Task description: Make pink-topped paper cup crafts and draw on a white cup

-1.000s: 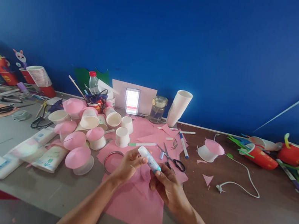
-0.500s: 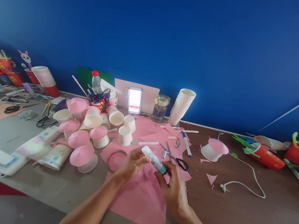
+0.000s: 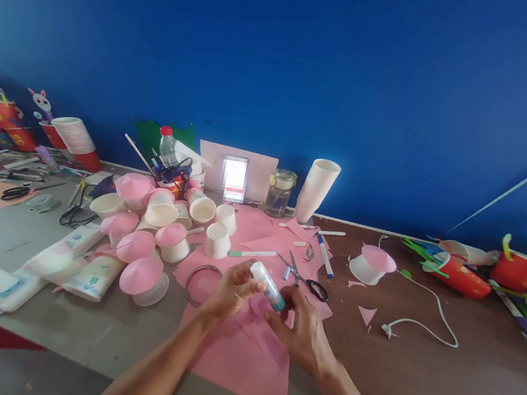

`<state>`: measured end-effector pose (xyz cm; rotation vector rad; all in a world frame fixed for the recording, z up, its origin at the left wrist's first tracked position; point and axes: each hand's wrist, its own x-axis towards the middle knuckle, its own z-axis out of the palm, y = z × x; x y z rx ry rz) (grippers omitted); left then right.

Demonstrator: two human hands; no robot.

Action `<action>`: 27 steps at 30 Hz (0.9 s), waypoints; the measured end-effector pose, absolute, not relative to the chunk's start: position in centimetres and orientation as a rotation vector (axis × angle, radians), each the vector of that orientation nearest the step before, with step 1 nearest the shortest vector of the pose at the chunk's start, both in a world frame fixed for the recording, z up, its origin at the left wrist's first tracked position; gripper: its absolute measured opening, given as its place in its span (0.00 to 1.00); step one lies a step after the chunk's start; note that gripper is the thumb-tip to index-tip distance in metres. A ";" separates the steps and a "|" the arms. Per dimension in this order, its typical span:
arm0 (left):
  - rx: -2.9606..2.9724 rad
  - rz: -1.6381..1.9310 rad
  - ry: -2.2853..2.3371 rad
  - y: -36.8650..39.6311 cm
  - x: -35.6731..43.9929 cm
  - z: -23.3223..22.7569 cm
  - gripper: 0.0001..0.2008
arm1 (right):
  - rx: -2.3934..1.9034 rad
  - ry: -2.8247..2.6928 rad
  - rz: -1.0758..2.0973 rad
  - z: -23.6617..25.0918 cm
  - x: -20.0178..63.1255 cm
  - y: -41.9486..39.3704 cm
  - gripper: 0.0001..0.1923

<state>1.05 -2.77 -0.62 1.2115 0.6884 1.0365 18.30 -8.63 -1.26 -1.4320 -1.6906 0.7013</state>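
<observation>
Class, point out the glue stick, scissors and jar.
Glue stick (image 3: 269, 285), head view: middle of its barrel.
Scissors (image 3: 301, 276), head view: where blades meet handles.
Jar (image 3: 278, 198), head view: clear body, below the lid.

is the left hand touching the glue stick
Touching: the head view shows the left hand with its thumb on the glue stick.

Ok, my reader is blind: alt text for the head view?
The left hand holds a glue stick above pink paper, the right hand at its teal end. Paper cups, several with pink cones, cluster left; scissors lie beyond.
</observation>
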 end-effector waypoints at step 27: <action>1.392 1.023 0.622 -2.3 1.4 -2.2 0.11 | -1.316 -1.828 0.652 -1.0 18.5 -8.0 0.14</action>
